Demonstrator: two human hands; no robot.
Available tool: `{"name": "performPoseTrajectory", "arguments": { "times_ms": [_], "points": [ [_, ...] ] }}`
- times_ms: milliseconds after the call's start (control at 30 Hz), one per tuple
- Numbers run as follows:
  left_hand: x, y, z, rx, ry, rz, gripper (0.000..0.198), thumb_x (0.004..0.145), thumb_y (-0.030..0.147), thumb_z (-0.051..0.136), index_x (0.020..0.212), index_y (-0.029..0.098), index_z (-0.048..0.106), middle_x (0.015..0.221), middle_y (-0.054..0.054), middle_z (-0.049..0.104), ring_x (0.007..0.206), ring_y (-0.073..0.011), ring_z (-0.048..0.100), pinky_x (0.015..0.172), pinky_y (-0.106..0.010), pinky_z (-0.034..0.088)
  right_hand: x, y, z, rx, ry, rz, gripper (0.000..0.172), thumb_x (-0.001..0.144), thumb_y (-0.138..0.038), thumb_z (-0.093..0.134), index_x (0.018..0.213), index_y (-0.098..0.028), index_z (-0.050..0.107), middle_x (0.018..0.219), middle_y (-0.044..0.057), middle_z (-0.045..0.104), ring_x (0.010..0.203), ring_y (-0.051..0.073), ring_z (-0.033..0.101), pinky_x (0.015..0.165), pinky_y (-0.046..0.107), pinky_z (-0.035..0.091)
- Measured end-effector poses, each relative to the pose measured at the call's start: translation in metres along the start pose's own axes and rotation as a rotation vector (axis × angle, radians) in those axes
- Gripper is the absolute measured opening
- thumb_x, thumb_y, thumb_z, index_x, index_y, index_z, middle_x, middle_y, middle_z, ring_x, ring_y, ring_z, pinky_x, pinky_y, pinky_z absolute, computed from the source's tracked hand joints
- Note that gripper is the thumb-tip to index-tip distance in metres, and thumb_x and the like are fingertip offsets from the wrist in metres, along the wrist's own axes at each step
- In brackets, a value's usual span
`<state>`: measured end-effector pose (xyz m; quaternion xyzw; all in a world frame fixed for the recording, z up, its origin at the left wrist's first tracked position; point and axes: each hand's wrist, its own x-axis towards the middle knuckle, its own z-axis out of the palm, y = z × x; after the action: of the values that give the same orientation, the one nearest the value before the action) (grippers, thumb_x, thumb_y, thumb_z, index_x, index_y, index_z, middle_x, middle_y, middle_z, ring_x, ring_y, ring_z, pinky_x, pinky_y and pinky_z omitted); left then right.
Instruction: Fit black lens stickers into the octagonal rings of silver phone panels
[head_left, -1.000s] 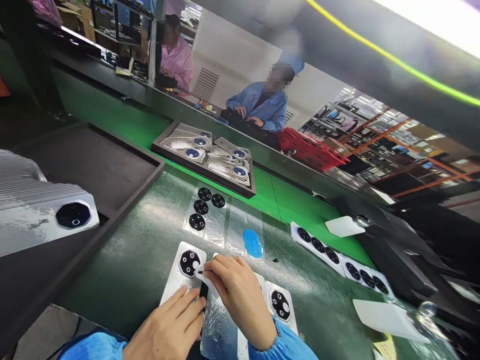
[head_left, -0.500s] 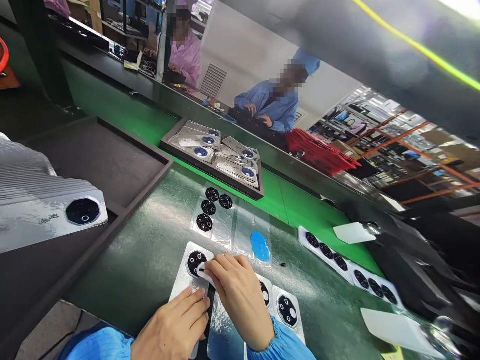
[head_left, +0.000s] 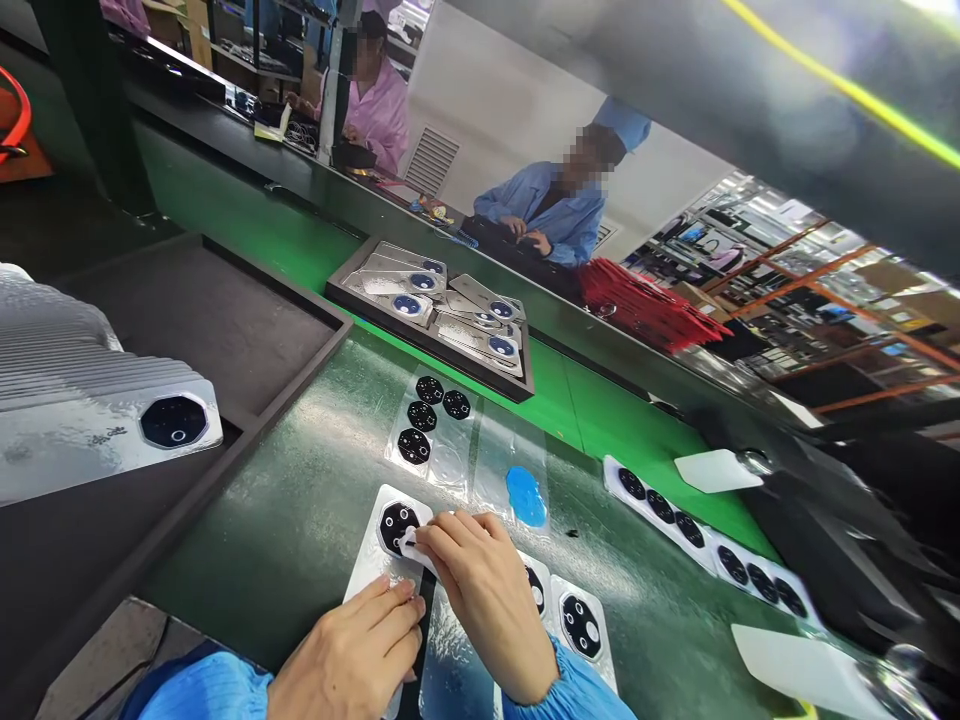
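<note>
At lower centre, the left hand [head_left: 352, 645] lies flat, gripping nothing, on a silver panel [head_left: 370, 562]; the right hand [head_left: 480, 585] has fingers pinched on a white piece [head_left: 412, 550] beside the panel's fitted black disc [head_left: 393, 522]. That edge seems unfinished; four discs [head_left: 422, 416] lie apparently unused mid-frame.

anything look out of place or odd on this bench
The panels in the far tray lie jumbled, overlapping at different angles, unlike the evenly fanned stack at left. A dark speck sits alone on the bench near the blue patch; what it is, I can't tell. Nothing looks clearly damaged around the left hand or right hand.
</note>
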<state>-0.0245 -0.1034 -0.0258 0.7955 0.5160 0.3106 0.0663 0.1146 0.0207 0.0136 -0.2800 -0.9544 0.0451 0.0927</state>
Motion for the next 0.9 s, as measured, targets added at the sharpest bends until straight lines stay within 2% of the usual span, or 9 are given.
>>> {"name": "performPoseTrajectory", "arguments": {
  "times_ms": [200,667,900],
  "points": [
    [-0.0002,0.0007,0.0005,-0.009,0.008,-0.018,0.025,0.102,0.015,0.040,0.108,0.014,0.064,0.118,-0.004,0.073,0.117,-0.0185,0.066,0.106,-0.033,0.052,-0.0008,-0.0010,0.0009,0.034,0.026,0.018,0.026,0.103,-0.018,0.041,0.086,-0.021,0.060,0.079,0.000,0.064,0.072,0.017,0.052,0.070,0.032,0.027],
    [-0.0007,-0.0005,-0.0016,-0.054,-0.011,-0.008,0.021,0.099,0.013,0.046,0.110,0.014,0.064,0.121,-0.006,0.072,0.120,-0.0196,0.064,0.106,-0.034,0.052,-0.0015,-0.0011,-0.0009,0.045,-0.008,0.029,0.032,0.105,-0.021,0.036,0.085,-0.021,0.060,0.078,0.001,0.064,0.072,0.017,0.053,0.068,0.034,0.027],
    [-0.0009,-0.0010,-0.0003,-0.056,-0.015,-0.022,0.021,0.099,0.012,0.046,0.110,0.015,0.064,0.121,-0.007,0.072,0.120,-0.0197,0.064,0.107,-0.034,0.051,-0.0011,-0.0019,0.0001,0.056,-0.002,0.045,0.024,0.102,-0.015,0.044,0.086,-0.021,0.060,0.079,0.000,0.064,0.072,0.017,0.053,0.069,0.033,0.027]
  ]
}}
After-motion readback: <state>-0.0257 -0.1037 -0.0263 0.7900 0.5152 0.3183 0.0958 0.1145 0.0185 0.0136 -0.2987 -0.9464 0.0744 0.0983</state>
